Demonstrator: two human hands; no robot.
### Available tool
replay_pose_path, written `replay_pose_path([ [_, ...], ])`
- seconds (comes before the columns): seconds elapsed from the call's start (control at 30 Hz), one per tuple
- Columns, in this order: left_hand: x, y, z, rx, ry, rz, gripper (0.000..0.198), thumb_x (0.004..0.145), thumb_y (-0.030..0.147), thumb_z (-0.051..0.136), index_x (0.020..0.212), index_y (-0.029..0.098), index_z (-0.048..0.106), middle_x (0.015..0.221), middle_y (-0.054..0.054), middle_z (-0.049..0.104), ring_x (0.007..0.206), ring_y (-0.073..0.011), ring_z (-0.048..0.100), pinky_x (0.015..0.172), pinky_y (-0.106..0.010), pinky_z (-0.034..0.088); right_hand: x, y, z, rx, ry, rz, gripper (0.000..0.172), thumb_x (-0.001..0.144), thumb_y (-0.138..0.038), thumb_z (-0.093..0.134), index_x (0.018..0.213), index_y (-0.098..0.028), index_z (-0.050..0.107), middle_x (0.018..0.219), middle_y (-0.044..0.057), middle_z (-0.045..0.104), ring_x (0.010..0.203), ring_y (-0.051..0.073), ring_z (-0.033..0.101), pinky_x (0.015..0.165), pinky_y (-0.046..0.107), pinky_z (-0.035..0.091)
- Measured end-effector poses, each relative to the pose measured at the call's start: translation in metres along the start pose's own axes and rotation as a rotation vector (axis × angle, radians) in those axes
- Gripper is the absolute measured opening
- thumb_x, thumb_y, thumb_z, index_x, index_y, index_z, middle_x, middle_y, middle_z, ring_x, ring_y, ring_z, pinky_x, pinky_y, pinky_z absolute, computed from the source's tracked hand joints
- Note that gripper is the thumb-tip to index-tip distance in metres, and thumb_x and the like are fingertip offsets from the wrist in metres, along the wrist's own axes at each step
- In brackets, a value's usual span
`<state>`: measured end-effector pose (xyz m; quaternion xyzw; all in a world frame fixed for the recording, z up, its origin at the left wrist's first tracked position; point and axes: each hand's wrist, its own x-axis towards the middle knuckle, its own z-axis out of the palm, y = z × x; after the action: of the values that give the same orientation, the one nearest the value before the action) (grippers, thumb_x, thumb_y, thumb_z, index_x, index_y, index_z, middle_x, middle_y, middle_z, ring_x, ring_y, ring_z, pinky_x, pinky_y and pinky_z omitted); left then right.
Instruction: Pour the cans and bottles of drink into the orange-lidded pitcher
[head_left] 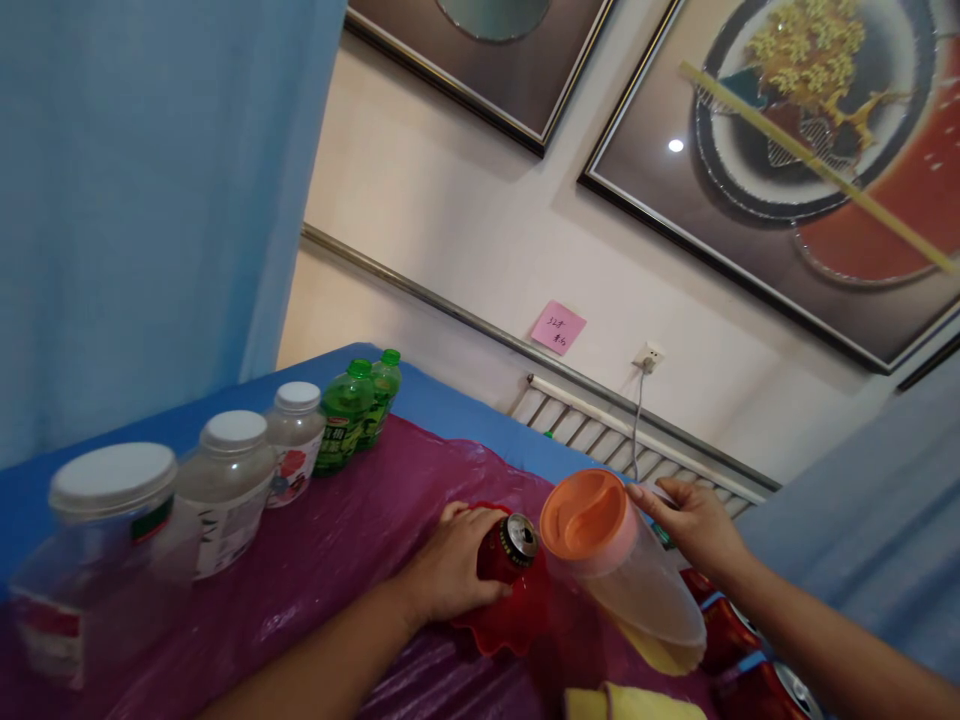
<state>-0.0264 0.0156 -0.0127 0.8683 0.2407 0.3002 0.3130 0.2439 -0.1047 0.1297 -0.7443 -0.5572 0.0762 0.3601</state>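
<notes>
My left hand [450, 565] is wrapped round a red drink can [510, 548] with an open top, which stands in or against a red dish [517, 625] on the purple plastic sheet [337, 560]. To its right stands a clear plastic pitcher [637, 590] with an orange lid [585, 515] and a little yellowish liquid in the bottom. My right hand [694, 520] grips the far side of the pitcher near the lid, fingers curled.
Along the left stand three clear jars with white lids [232, 485] and two green bottles [352, 410]. A yellow cloth [637, 703] lies at the bottom edge. More red cans [727, 630] sit at the right. Blue curtains, a radiator and framed pictures lie behind.
</notes>
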Motion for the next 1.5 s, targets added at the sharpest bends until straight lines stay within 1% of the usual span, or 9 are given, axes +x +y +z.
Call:
replay_pose_path([
  [0.23, -0.0003, 0.0020, -0.0010, -0.012, 0.002, 0.005, 0.066, 0.060, 0.034, 0.085, 0.121, 0.029, 0.060, 0.122, -0.002, 0.070, 0.117, -0.0296, 0.061, 0.108, -0.044, 0.031, -0.0013, -0.0027, 0.0000, -0.029, 0.009, -0.012, 0.057, 0.076, -0.069, 0.064, 0.054, -0.024, 0.037, 0.050, -0.007, 0.030, 0.047, 0.009, 0.029, 0.041, 0.023, 0.024],
  [0.47, -0.0005, 0.0038, -0.0015, -0.009, -0.001, -0.013, 0.067, 0.060, 0.033, 0.086, 0.121, 0.028, 0.061, 0.123, -0.002, 0.070, 0.118, -0.0288, 0.060, 0.109, -0.044, 0.030, -0.0015, -0.0031, -0.0006, -0.036, 0.015, -0.029, 0.055, 0.077, -0.066, 0.065, 0.053, -0.024, 0.038, 0.050, -0.007, 0.030, 0.047, 0.009, 0.028, 0.041, 0.023, 0.023],
  [0.7, -0.0001, 0.0036, -0.0018, 0.000, -0.002, -0.015, 0.069, 0.059, 0.033, 0.086, 0.122, 0.029, 0.060, 0.123, -0.001, 0.069, 0.118, -0.0287, 0.060, 0.109, -0.043, 0.030, -0.0034, -0.0069, -0.0004, -0.037, 0.011, -0.021, 0.056, 0.077, -0.068, 0.064, 0.053, -0.023, 0.039, 0.049, -0.007, 0.031, 0.046, 0.009, 0.029, 0.041, 0.023, 0.024],
  [0.9, -0.0012, 0.0026, -0.0014, -0.009, 0.003, 0.000, 0.066, 0.059, 0.032, 0.086, 0.120, 0.029, 0.060, 0.121, -0.001, 0.070, 0.116, -0.0279, 0.061, 0.107, -0.042, 0.030, -0.0044, -0.0097, -0.0004, -0.039, 0.024, -0.028, 0.056, 0.076, -0.068, 0.064, 0.053, -0.023, 0.040, 0.049, -0.006, 0.031, 0.046, 0.009, 0.029, 0.040, 0.023, 0.024],
  [1.07, -0.0016, 0.0019, -0.0013, -0.012, 0.006, 0.002, 0.065, 0.060, 0.033, 0.085, 0.120, 0.029, 0.060, 0.121, -0.002, 0.070, 0.116, -0.0291, 0.061, 0.108, -0.043, 0.030, -0.0036, -0.0077, -0.0011, -0.049, 0.021, -0.034, 0.058, 0.076, -0.070, 0.063, 0.053, -0.024, 0.038, 0.049, -0.007, 0.029, 0.046, 0.009, 0.027, 0.040, 0.023, 0.024],
  [1.27, -0.0011, 0.0015, -0.0006, -0.034, 0.011, 0.002, 0.066, 0.059, 0.032, 0.087, 0.120, 0.028, 0.061, 0.121, -0.002, 0.070, 0.116, -0.0280, 0.061, 0.108, -0.043, 0.030, -0.0041, -0.0092, -0.0013, -0.049, 0.029, -0.046, 0.055, 0.078, -0.065, 0.064, 0.054, -0.024, 0.037, 0.050, -0.007, 0.028, 0.047, 0.009, 0.027, 0.040, 0.023, 0.023],
  [1.5, -0.0013, 0.0026, -0.0011, -0.029, 0.009, -0.009, 0.067, 0.060, 0.032, 0.087, 0.121, 0.028, 0.061, 0.123, -0.003, 0.070, 0.117, -0.0296, 0.060, 0.109, -0.044, 0.030, -0.0035, -0.0099, -0.0011, -0.067, 0.023, -0.039, 0.056, 0.078, -0.066, 0.064, 0.054, -0.024, 0.036, 0.051, -0.007, 0.027, 0.048, 0.009, 0.027, 0.041, 0.023, 0.023],
])
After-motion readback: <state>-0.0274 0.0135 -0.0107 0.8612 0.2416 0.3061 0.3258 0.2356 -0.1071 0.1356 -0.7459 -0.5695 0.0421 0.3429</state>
